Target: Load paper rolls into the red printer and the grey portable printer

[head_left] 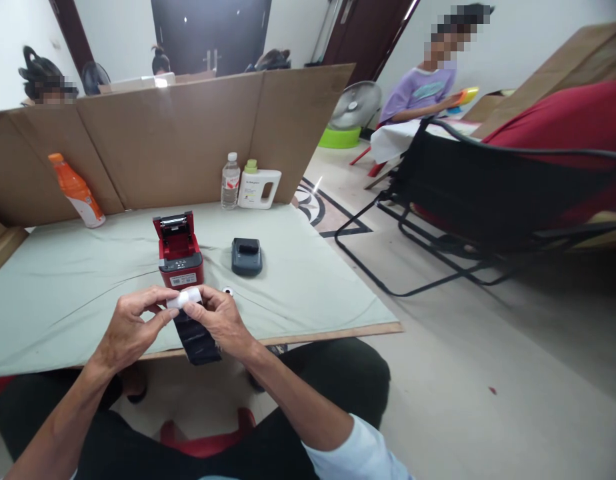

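Note:
My left hand (133, 327) and my right hand (221, 320) hold a small white paper roll (188, 297) between them, fingertips pinching its two ends. A dark, shiny strip (198, 341) hangs below the roll over the table's front edge; whether it joins the roll I cannot tell. Just beyond my hands stands a red and black receipt printer (181, 260) with its lid (175, 224) raised. To its right lies a dark grey, boxy device (247, 257). Close behind my right hand sits a small white ring-shaped thing (229, 291), partly hidden.
A cardboard screen (173, 143) walls the back of the cloth-covered table (308, 287). Against it stand an orange bottle (77, 190), a clear water bottle (231, 181) and a white jug (258, 187). On the right are a folding chair (468, 193), a fan (355, 107) and a seated person (423, 93).

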Available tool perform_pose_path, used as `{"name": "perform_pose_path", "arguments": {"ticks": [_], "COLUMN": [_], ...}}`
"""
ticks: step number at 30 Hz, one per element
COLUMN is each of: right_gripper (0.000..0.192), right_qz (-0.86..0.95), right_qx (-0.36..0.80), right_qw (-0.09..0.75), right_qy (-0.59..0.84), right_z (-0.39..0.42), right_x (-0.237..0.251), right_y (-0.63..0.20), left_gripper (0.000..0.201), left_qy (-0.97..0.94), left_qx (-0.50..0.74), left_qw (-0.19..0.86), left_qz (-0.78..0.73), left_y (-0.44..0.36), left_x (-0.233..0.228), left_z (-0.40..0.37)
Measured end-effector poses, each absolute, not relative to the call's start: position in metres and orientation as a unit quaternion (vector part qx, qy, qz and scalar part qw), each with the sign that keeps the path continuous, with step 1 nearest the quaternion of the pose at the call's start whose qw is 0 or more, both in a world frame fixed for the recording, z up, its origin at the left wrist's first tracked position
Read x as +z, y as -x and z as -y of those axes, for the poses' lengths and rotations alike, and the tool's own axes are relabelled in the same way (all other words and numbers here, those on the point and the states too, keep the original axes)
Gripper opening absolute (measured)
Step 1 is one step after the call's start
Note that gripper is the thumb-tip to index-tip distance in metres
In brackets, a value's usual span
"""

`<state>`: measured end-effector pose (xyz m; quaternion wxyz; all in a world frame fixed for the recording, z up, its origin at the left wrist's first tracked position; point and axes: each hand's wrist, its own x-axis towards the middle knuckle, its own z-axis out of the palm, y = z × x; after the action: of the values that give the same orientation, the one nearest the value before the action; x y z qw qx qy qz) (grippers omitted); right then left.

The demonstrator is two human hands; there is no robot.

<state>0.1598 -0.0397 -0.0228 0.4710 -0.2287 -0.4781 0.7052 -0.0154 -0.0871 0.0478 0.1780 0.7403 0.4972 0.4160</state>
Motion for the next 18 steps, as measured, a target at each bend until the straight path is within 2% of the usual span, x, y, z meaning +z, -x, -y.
{"name": "perform_pose_path", "arguments": {"ticks": [3, 8, 12, 14, 18], "right_gripper": [0.041, 0.066, 0.079, 0.070, 0.039], "right_qz": [0.478, 0.440, 0.439, 0.451, 0.467], "right_qx": [0.714, 0.778, 0.750, 0.732, 0.715], "right_qw": [0.467, 0.406, 0.448, 0.463, 0.456], "right_qy": [0.210, 0.191, 0.210, 0.216, 0.251], "right_z": [0.041, 0.043, 0.032, 0.022, 0.002], "right_x": [-0.023, -0.029, -0.039, -0.042, -0.044], "right_y": [-0.157, -0.155, -0.149, -0.144, -0.138], "left_gripper": [0.016, 0.020, 0.021, 0.021, 0.023], "left_qy": [-0.738, -0.717, -0.721, -0.733, -0.731], "left_qx": [0.421, 0.433, 0.428, 0.408, 0.348], "left_qw": [0.159, 0.135, 0.110, 0.105, 0.113], "left_qz": [-0.503, -0.530, -0.534, -0.534, -0.576], "left_y": [0.020, 0.043, 0.062, 0.068, 0.070], "left_x": [0.046, 0.045, 0.036, 0.027, 0.010], "left_z": [0.082, 0.049, -0.005, -0.036, -0.085]}}
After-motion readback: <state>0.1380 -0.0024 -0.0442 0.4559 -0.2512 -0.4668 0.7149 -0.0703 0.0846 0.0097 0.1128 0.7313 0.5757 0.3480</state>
